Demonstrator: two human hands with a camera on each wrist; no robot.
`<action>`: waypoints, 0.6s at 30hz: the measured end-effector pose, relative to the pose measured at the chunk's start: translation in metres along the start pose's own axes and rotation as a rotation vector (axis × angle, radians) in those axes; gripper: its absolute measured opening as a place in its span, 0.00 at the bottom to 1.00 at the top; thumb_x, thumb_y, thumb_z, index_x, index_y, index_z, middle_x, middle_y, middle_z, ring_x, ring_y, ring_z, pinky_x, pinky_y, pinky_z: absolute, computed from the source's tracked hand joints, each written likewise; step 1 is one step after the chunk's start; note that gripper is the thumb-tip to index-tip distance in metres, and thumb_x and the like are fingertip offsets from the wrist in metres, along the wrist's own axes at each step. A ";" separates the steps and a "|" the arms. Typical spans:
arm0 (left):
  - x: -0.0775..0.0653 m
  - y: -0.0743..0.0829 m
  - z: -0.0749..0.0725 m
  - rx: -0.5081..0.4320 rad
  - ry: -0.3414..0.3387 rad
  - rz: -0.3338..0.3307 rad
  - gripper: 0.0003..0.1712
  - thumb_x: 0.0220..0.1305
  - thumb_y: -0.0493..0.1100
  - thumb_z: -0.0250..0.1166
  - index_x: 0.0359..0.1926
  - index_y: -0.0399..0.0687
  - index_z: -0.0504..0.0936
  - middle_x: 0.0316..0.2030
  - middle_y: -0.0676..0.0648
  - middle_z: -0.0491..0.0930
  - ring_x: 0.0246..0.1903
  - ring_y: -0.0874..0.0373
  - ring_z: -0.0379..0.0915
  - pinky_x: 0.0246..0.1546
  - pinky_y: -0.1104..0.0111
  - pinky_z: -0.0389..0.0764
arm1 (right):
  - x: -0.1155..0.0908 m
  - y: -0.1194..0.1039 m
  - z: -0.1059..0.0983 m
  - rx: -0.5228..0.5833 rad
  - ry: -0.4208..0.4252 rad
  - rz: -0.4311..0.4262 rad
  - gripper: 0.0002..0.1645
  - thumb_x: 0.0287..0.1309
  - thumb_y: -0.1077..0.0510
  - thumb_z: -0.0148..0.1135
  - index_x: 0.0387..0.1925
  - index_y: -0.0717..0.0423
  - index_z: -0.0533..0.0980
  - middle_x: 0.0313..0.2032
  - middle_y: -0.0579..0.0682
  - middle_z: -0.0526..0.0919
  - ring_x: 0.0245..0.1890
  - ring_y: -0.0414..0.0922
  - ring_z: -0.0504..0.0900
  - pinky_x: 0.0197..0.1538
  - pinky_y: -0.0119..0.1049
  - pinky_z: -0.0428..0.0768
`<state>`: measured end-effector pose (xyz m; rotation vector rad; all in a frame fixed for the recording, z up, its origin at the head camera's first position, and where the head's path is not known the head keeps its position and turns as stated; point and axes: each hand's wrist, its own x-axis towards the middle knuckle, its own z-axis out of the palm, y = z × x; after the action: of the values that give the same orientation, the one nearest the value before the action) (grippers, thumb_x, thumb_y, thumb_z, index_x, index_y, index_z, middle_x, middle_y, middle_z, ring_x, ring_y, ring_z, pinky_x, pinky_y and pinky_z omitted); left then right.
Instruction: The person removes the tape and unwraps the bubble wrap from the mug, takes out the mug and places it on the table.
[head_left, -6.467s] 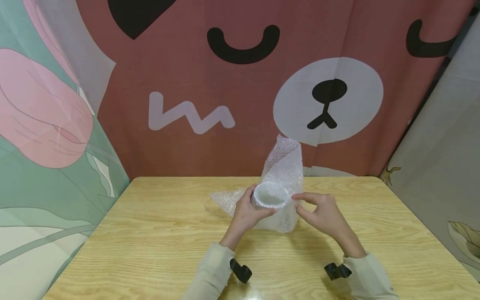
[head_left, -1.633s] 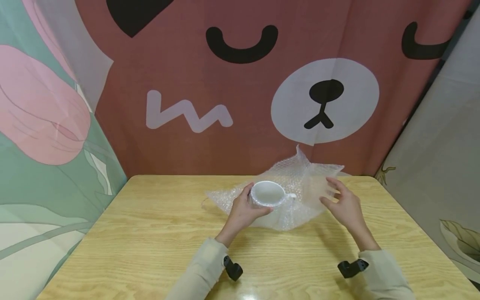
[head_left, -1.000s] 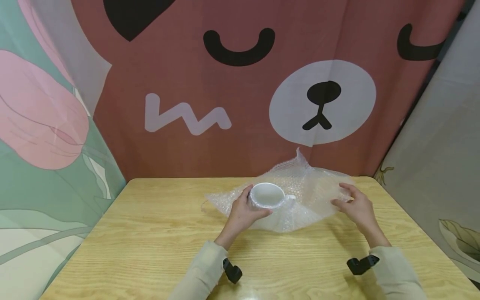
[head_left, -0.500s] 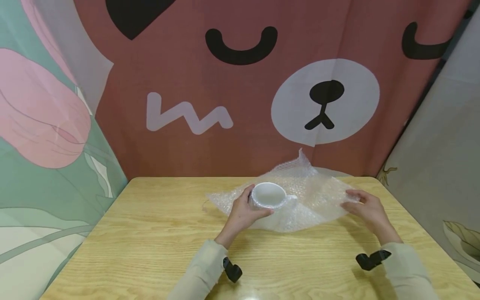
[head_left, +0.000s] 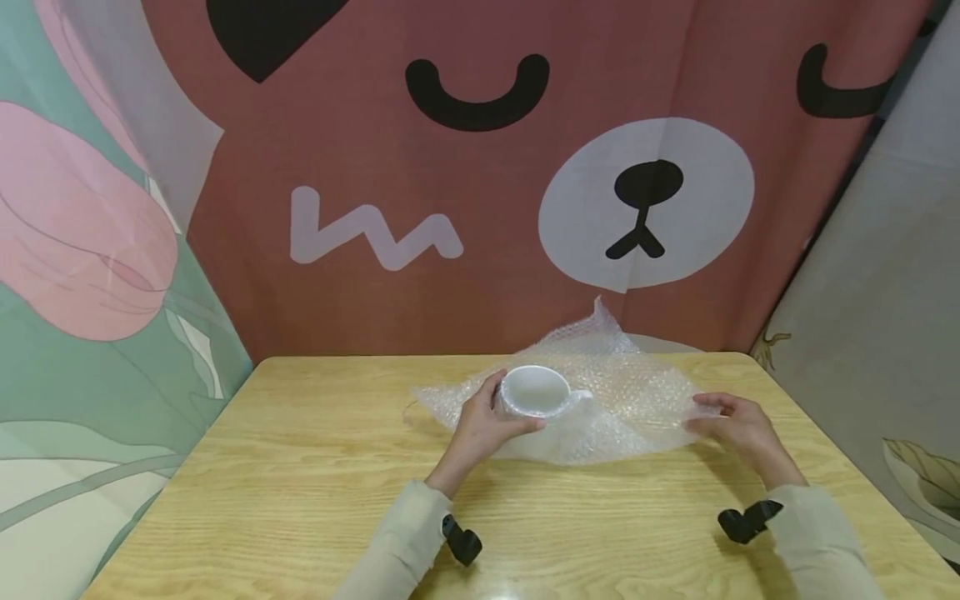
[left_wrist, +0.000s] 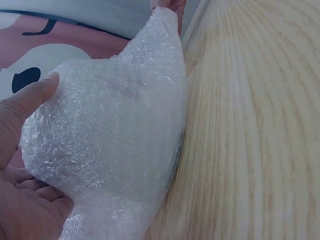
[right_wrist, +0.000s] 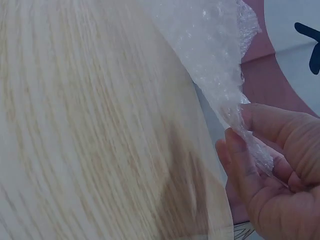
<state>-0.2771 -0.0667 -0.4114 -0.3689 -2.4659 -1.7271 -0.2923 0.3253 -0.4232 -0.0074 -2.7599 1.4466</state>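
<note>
A white mug [head_left: 535,392] stands upright with its handle to the right, its outside still partly covered by clear bubble wrap [head_left: 637,392]. My left hand [head_left: 480,425] grips the mug's left side through the wrap, thumb in front and fingers behind. In the left wrist view the bubble wrap [left_wrist: 110,130] hides the mug. My right hand [head_left: 738,425] pinches the far right corner of the sheet. Close up in the right wrist view, thumb and fingers of the right hand [right_wrist: 280,165] hold that crumpled corner above the table.
Everything is on a light wood-grain table [head_left: 300,500]. Behind it hangs a brown curtain [head_left: 375,308] with a bear print, close to the table's back edge. A grey curtain [head_left: 877,333] hangs on the right, a floral one [head_left: 97,375] on the left.
The wrap stood folded up beside the mug; now it is spread out to the right and the handle shows. My right hand moved right with its corner. The left hand stayed on the mug.
</note>
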 end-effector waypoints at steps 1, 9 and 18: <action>0.000 0.000 0.000 -0.005 -0.001 0.006 0.58 0.42 0.54 0.81 0.72 0.43 0.61 0.63 0.39 0.69 0.62 0.43 0.65 0.56 0.50 0.71 | 0.000 0.000 0.000 0.002 -0.005 0.001 0.40 0.53 0.54 0.73 0.60 0.73 0.68 0.54 0.67 0.71 0.41 0.46 0.70 0.37 0.33 0.77; 0.002 -0.002 0.000 -0.006 0.003 0.033 0.58 0.42 0.52 0.81 0.71 0.39 0.62 0.63 0.39 0.70 0.63 0.42 0.64 0.56 0.49 0.70 | 0.002 0.005 0.001 -0.054 -0.016 0.018 0.41 0.50 0.52 0.75 0.58 0.74 0.69 0.46 0.61 0.76 0.37 0.46 0.70 0.37 0.35 0.74; 0.000 -0.002 -0.002 -0.006 0.003 0.028 0.60 0.41 0.55 0.81 0.71 0.41 0.62 0.63 0.40 0.69 0.63 0.43 0.64 0.57 0.47 0.69 | 0.004 0.005 0.004 -0.145 -0.023 0.079 0.43 0.48 0.49 0.75 0.57 0.74 0.70 0.56 0.73 0.70 0.52 0.65 0.69 0.49 0.55 0.72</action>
<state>-0.2776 -0.0689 -0.4123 -0.3998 -2.4419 -1.7235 -0.2962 0.3247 -0.4295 -0.1048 -2.9086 1.2661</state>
